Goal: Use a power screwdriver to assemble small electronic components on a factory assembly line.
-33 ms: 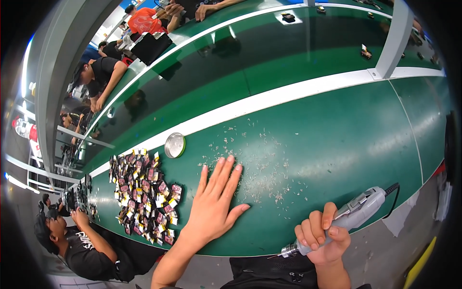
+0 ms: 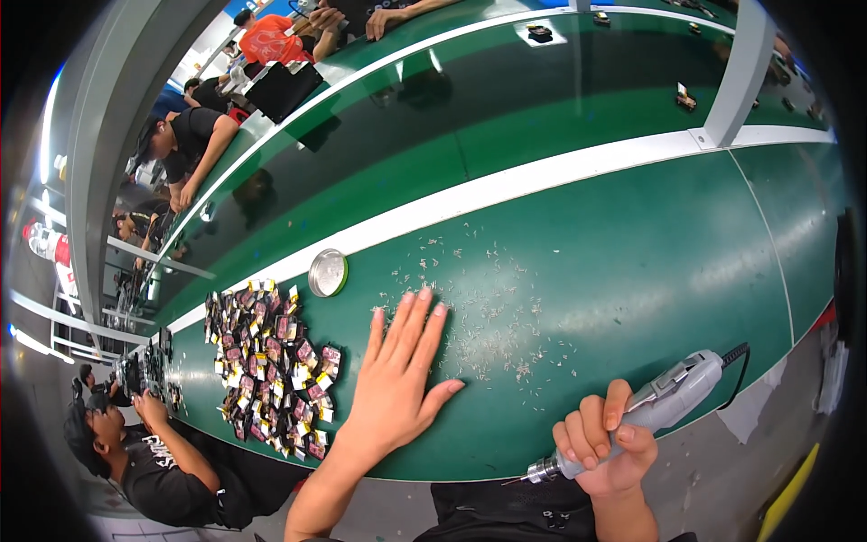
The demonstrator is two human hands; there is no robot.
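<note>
My left hand point(image 2: 395, 388) is stretched palm down over the green tabletop point(image 2: 632, 262), fingers spread, at the left edge of a scatter of tiny silvery pieces point(image 2: 492, 316). They look like small screws or pins, too small to tell which. My right hand point(image 2: 603, 443) is wrapped round a grey electric screwdriver point(image 2: 679, 388) at the table's near edge. Its metal chuck and thin bit point left, and a black cord leaves its far end. Left of my left hand lies a heap of small black parts point(image 2: 271, 370) with pink, white and yellow faces.
A shallow round tin point(image 2: 328, 273) with a green rim stands behind the heap. Beyond a white rail point(image 2: 470, 191) runs a dark green conveyor belt point(image 2: 506, 117) carrying a few small parts. A grey post point(image 2: 739, 81) rises at the right. Co-workers sit at the left and far side.
My left hand has shifted slightly to the left over the tabletop. My right hand and the electric screwdriver have stayed in place.
</note>
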